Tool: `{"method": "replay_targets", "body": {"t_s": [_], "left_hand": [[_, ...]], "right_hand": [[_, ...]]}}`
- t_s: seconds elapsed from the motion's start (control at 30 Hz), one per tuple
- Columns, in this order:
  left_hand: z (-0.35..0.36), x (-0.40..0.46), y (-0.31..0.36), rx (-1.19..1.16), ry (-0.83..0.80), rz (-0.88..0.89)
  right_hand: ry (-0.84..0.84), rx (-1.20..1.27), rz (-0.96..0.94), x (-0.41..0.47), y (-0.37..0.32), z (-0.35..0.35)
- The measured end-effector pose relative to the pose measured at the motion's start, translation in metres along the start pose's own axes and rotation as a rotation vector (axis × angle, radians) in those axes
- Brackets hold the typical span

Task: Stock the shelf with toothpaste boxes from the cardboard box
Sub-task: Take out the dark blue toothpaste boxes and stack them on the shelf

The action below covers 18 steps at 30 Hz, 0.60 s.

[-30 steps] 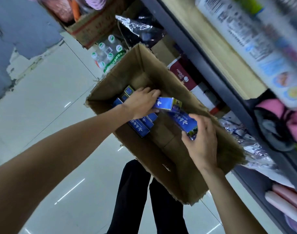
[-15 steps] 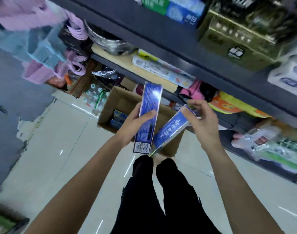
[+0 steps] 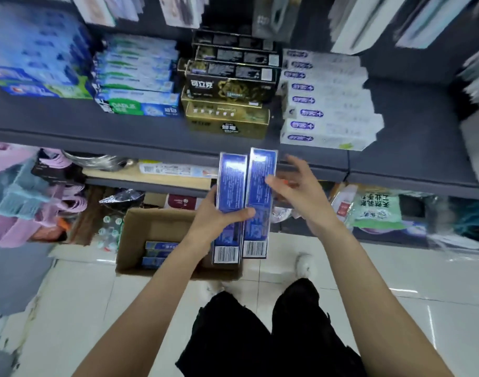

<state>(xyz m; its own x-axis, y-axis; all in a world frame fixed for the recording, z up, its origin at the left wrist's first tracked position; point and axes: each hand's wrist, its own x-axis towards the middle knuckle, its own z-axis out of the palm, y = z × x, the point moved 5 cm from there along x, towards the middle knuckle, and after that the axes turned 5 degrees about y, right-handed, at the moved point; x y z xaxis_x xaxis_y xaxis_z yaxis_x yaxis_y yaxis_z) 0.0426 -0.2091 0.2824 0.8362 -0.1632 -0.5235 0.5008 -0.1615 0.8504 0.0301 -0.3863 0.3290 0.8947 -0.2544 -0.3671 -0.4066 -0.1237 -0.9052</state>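
Note:
My left hand (image 3: 208, 221) grips two blue toothpaste boxes side by side and upright, barcodes down: the left box (image 3: 231, 183) and the right box (image 3: 260, 170). My thumb lies across both. Their tops reach the front edge of the dark grey shelf (image 3: 69, 118). My right hand (image 3: 301, 191) is beside the right box with fingers spread, its fingertips at that box's edge. The cardboard box (image 3: 151, 224) stands open on the floor below left, with more blue toothpaste boxes (image 3: 159, 253) lying inside.
The shelf carries stacks of blue-green boxes (image 3: 140, 77), black-and-gold boxes (image 3: 227, 85) and white boxes (image 3: 328, 104). Bare shelf surface (image 3: 412, 137) lies right of the white stack. Hangers (image 3: 29, 202) and bagged goods (image 3: 379, 210) fill the lower shelves.
The view rose from the cardboard box to the shelf. Both blue boxes came up and together into my left hand, and my right hand let go of its box.

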Motion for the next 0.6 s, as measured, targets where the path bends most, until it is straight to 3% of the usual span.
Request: {"method": "replay_targets", "body": {"t_s": [0.27,0.37,0.47,0.6], "left_hand": [[0.15,-0.006,0.059,-0.18,0.233,0.104],[0.209,-0.014,0.075,-0.33,0.229,0.094],[0.25,-0.017,0.091,-0.426,0.242,0.104],[0.284,-0.014,0.097,-0.536,0.239,0.104]], "right_hand": [[-0.245,-0.185,-0.275,-0.006,0.015,-0.117],[-0.304,-0.034,-0.105,0.008,0.023,-0.178],[-0.27,0.428,0.199,0.021,0.039,-0.235],[-0.22,0.449,0.245,0.035,0.049,-0.298]]}}
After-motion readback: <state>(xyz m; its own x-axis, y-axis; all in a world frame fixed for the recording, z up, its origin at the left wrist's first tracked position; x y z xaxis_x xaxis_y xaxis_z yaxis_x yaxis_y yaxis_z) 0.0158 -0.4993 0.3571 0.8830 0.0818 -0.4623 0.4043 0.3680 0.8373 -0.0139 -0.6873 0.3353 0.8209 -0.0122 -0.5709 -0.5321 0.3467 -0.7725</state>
